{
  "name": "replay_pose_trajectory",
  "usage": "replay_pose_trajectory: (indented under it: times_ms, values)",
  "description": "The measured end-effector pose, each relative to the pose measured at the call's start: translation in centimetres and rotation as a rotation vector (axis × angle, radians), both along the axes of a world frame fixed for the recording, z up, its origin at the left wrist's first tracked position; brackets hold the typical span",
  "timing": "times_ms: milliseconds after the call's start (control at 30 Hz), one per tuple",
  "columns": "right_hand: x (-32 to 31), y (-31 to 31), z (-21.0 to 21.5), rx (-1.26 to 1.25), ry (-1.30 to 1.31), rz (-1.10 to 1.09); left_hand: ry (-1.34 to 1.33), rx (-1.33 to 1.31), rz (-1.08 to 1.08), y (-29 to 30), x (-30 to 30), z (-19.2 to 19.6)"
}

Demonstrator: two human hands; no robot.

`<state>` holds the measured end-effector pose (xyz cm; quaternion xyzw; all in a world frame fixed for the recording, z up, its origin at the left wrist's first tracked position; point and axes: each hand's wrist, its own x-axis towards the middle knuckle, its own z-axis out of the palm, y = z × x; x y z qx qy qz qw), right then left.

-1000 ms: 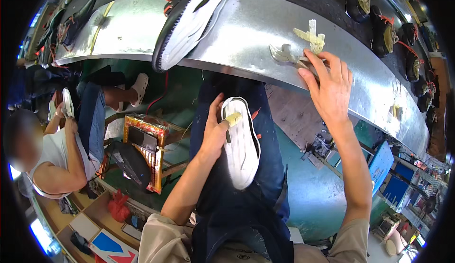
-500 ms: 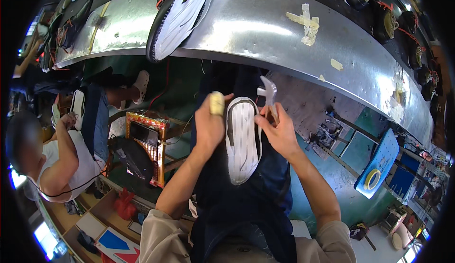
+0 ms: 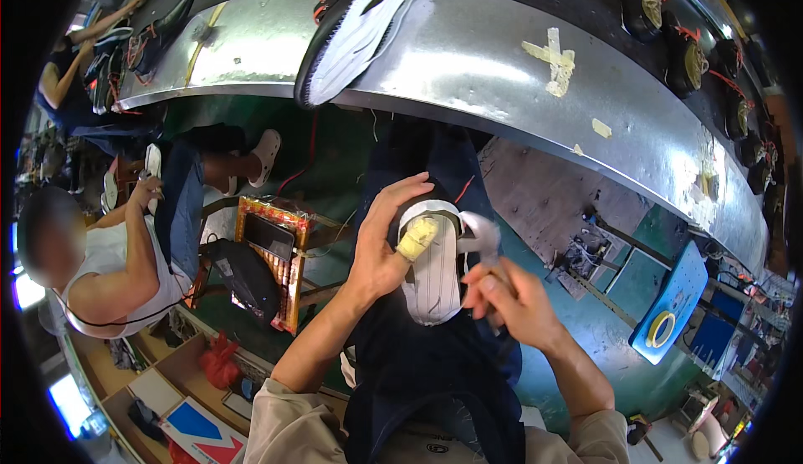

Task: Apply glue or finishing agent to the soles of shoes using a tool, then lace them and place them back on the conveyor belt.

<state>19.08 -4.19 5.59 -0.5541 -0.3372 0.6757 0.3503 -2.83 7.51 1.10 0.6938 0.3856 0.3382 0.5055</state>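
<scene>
A shoe with a white ridged sole (image 3: 435, 284) lies sole up across my dark-clothed lap, its toe end away from me. My left hand (image 3: 381, 251) grips its upper left side. The thumb, wrapped in yellow tape, presses on the sole, and the fingers curl over the far end. My right hand (image 3: 519, 301) is closed round the handle of a hammer (image 3: 480, 237). The metal hammer head is smeared by motion and appears right at the sole's right edge; whether it touches cannot be made out.
Ahead runs a metal-edged bench (image 3: 468, 42), with a white-soled shoe (image 3: 360, 42) overhanging its edge and dark shoes with orange laces (image 3: 644, 8) at right. A blue stool (image 3: 669, 297) carries a tape roll. At left, a seated person (image 3: 134, 255) handles a shoe near a bag (image 3: 242, 276).
My left thumb has come down onto the sole, and the fingers now wrap the far end. The right hand has moved lower with the hammer. The whole view has shifted slightly.
</scene>
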Motion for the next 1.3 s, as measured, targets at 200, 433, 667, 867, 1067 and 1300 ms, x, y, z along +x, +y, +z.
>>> replay_pose_trajectory:
  times_ms: [200, 433, 667, 867, 1067, 1300]
  values:
    - [0.2, 2.7, 2.0, -0.238, 0.261, 0.134, 0.044, 0.025, -0.037, 0.1, -0.1, 0.9]
    - [-1.5, 2.1, -4.3, 0.539, -0.772, 0.215, 0.036, 0.134, -0.014, 1.2, -0.5, -2.1]
    - [-2.3, 2.0, -3.0, 0.317, -0.689, 0.262, -0.174, -0.292, -0.111, 2.1, 0.6, -1.9]
    - [-1.5, 2.4, -2.2, 0.112, -0.630, 0.322, -0.119, -0.284, -0.080, 1.9, 1.6, -4.8]
    - [-2.0, 2.2, 0.0, 0.264, -0.558, -0.137, -0.138, -0.219, -0.086, 1.8, 1.9, -4.4]
    - [-3.1, 4.0, -3.6, 0.486, -0.926, 0.042, -0.155, -0.259, -0.082, 2.0, 1.6, -6.3]
